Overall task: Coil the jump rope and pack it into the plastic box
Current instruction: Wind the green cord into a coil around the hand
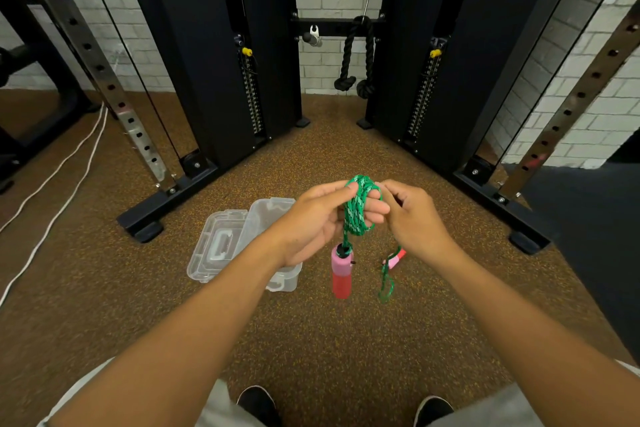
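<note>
A green jump rope (358, 210) is wound in several loops around the fingers of my left hand (320, 218), which holds the coil in front of me. One pink and red handle (341, 272) dangles from the coil below that hand. My right hand (414, 215) is beside the coil with fingers curled, gripping the rope's free strand. That strand drops below my right hand to the second pink handle (394, 259), which hangs lower with a loose green loop. A clear plastic box (287, 279) lies open on the floor, its lid (218, 246) folded back to the left, partly hidden by my left forearm.
Black cable-machine columns (214, 55) stand ahead on both sides, with base feet (145, 229) on the speckled brown floor. A black tricep rope (360, 55) hangs at the back. White cables (52, 191) run along the floor at left. My shoes (258, 404) show at the bottom.
</note>
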Action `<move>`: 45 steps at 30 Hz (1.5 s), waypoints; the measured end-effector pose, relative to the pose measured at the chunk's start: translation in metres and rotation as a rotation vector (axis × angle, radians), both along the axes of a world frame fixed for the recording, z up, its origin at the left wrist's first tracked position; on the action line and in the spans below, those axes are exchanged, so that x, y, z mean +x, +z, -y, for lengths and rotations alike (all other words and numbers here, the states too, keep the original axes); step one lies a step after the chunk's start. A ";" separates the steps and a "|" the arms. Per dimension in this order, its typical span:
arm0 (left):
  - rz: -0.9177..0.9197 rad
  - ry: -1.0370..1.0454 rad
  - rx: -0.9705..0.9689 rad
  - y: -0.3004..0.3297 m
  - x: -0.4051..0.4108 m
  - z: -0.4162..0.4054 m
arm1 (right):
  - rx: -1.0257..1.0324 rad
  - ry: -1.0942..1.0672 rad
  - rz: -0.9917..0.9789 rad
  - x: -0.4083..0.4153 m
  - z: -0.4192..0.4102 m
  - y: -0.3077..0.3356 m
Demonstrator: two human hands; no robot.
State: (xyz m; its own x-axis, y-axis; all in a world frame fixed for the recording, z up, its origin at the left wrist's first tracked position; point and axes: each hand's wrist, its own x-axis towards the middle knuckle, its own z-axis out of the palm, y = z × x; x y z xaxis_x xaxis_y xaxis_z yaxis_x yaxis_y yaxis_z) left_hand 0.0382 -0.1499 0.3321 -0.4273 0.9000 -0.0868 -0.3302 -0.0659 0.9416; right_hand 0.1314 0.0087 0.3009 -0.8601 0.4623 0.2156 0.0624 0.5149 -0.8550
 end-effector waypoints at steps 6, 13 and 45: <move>0.088 0.064 0.071 -0.002 -0.002 -0.002 | 0.088 0.028 0.228 0.001 0.024 -0.019; 0.163 0.155 0.085 -0.004 -0.006 -0.003 | -0.019 0.211 0.326 0.006 0.022 -0.004; -0.968 0.130 -0.353 -0.019 -0.011 0.001 | 0.403 0.114 0.085 0.013 0.013 0.033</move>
State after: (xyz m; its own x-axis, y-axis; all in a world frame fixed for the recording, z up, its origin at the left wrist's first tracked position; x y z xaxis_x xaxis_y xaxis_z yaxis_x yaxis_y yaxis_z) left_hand 0.0275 -0.1509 0.3129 -0.5464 0.8321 0.0952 0.5678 0.2844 0.7725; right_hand 0.1446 -0.0041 0.3338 -0.9235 0.2565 0.2854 0.0474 0.8143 -0.5785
